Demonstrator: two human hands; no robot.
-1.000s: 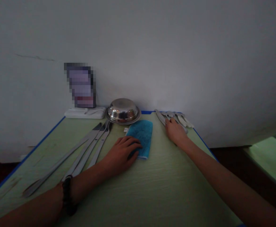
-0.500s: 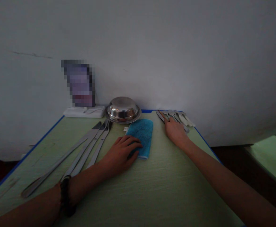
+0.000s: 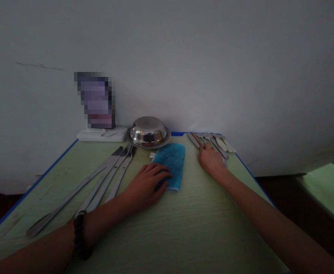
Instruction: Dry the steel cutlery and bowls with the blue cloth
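My left hand [image 3: 149, 182] lies on the left side of a folded blue cloth [image 3: 174, 160], palm down with its fingers apart. At the far right of the table my right hand [image 3: 211, 158] is closed on a table knife [image 3: 193, 139], whose blade points out toward the wall. The knife's grip is mostly hidden under the hand. Beside it lie a thin brown stick [image 3: 197, 139], metal spoons [image 3: 208, 136] and white-handled cutlery [image 3: 221, 144].
An upturned steel bowl [image 3: 149, 129] sits behind the cloth. Several long metal utensils [image 3: 98, 186] lie on the left, partly under my left forearm. A blurred-out phone-like object [image 3: 96, 101] stands on a white base [image 3: 102, 134] by the wall. The green table [image 3: 184, 228] has blue edging.
My right hand has shifted slightly left and toward me, and the knife has moved a little left with it. My left hand and the cloth have hardly moved.
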